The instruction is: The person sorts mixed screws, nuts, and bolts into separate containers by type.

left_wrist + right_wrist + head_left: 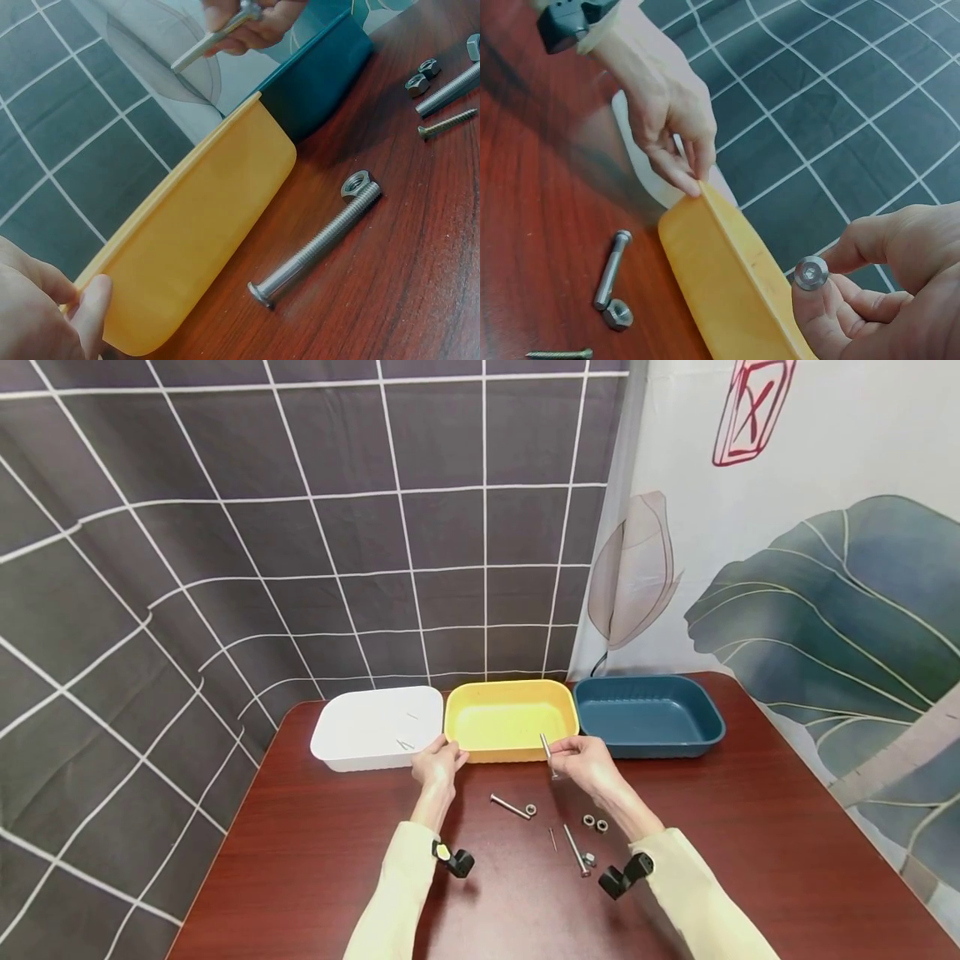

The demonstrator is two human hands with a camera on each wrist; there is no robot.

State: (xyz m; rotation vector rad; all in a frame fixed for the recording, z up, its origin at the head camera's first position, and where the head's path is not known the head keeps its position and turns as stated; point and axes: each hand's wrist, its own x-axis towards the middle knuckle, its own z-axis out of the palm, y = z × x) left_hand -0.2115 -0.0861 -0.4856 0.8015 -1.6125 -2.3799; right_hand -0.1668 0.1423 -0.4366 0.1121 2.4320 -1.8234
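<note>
My left hand (437, 764) pinches the rim of the yellow tray (202, 225) at its near left corner, thumb outside. My right hand (588, 764) holds a silver bolt (547, 747) between thumb and fingers, in front of the tray's near right side. In the right wrist view the bolt's round head (811, 273) faces the camera. Below the tray, another bolt (315, 244) lies on the table with a hex nut (358, 184) at its threaded end. Closer to the right wrist lie a thin screw (553, 838), a long bolt (577, 852) and several nuts (588, 820).
A white tray (341, 763) with a few small screws (405, 744) inside stands left of the yellow one. On the right is a dark blue tray (660, 750). All three line the back of the reddish-brown table (300, 860), before a dark gridded curtain (442, 535).
</note>
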